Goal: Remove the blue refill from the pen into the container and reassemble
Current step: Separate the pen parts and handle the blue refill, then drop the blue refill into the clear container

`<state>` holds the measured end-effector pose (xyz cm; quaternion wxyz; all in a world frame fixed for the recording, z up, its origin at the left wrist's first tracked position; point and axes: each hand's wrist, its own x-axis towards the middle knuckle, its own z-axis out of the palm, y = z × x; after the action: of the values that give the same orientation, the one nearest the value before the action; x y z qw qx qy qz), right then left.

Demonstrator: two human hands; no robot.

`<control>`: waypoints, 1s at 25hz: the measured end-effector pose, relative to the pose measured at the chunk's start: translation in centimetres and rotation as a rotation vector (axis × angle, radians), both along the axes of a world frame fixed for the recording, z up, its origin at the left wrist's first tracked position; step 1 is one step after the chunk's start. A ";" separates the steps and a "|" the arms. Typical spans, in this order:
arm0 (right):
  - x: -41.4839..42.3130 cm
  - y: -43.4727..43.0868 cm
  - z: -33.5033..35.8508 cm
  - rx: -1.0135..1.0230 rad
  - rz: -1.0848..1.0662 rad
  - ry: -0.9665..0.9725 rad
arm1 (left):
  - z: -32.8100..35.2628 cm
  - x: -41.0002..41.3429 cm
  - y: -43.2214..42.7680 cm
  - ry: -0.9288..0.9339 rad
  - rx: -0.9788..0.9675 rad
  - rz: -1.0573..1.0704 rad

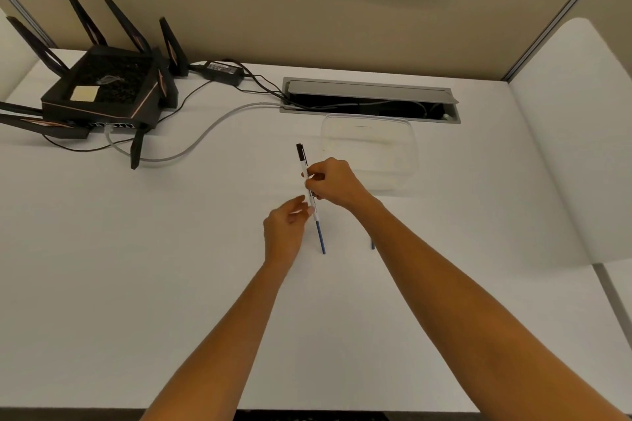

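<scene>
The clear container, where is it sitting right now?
The clear container sits on the white desk, just beyond the right hand, in front of the open cable hatch.

The right hand (333, 183) covers the middle of the pen (301, 155), so its grip there is hidden. A small blue piece (372, 244) beside the right forearm is mostly hidden and too small to identify. Far left of both hands, the router (106, 89) antennas run off the edge.
</scene>
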<state>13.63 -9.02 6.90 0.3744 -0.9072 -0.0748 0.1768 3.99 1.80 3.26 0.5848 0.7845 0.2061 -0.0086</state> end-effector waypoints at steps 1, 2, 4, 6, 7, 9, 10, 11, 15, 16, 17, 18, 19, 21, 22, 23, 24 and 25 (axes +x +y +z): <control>0.1 0.3 -0.1 -0.015 0.016 -0.001 | 0.2 1.3 0.0 0.011 -0.048 0.020; 0.2 0.5 -0.1 -0.030 0.031 -0.004 | 0.3 2.1 0.1 0.023 -0.076 0.034; 0.4 1.0 -0.1 -0.047 0.051 0.000 | 0.1 2.9 0.3 0.061 -0.099 0.083; 0.3 1.2 -0.1 -0.045 0.063 0.011 | -0.1 3.1 0.4 0.082 -0.123 0.130; 0.1 1.2 -0.2 -0.026 0.054 0.016 | -0.1 3.1 0.4 0.085 -0.135 0.144; -0.7 0.6 -0.7 0.057 -0.025 0.034 | -0.2 3.2 0.4 0.097 -0.159 0.177; -1.3 0.1 -1.1 0.088 -0.071 0.042 | -0.2 3.2 0.6 0.102 -0.167 0.197; -2.1 -0.5 -1.7 0.089 -0.100 0.047 | -0.3 3.2 0.7 0.102 -0.174 0.213; -5.8 -1.8 -4.6 -0.074 -0.098 0.143 | -0.5 2.8 1.0 0.090 -0.216 0.262; -6.5 -1.8 -5.2 -0.094 -0.107 0.165 | -0.5 2.6 1.0 0.086 -0.236 0.273; -7.0 -1.7 -5.6 -0.107 -0.119 0.171 | -0.5 2.5 1.0 0.085 -0.253 0.281; -7.2 -1.6 -5.8 -0.115 -0.127 0.162 | -0.5 2.4 1.0 0.084 -0.264 0.287; -7.3 -1.6 -6.0 -0.117 -0.133 0.153 | -0.6 2.4 1.1 0.082 -0.274 0.292; -7.3 -1.6 -5.9 -0.105 -0.144 0.141 | -0.6 2.3 1.4 0.076 -0.293 0.312; -7.3 -1.7 -5.7 -0.097 -0.150 0.136 | -0.7 2.3 1.6 0.075 -0.307 0.327; -7.2 -1.9 -5.7 -0.087 -0.160 0.130 | -0.7 2.3 1.8 0.076 -0.319 0.339; -7.1 -2.1 -5.5 -0.072 -0.175 0.126 | -0.7 2.2 2.0 0.079 -0.329 0.347; -7.0 -2.4 -5.3 -0.054 -0.195 0.124 | -0.7 2.2 2.2 0.085 -0.339 0.353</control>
<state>6.63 -11.44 1.62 0.3691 -0.9072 0.0419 0.1973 6.15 3.98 2.57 0.6913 0.6261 0.3598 0.0264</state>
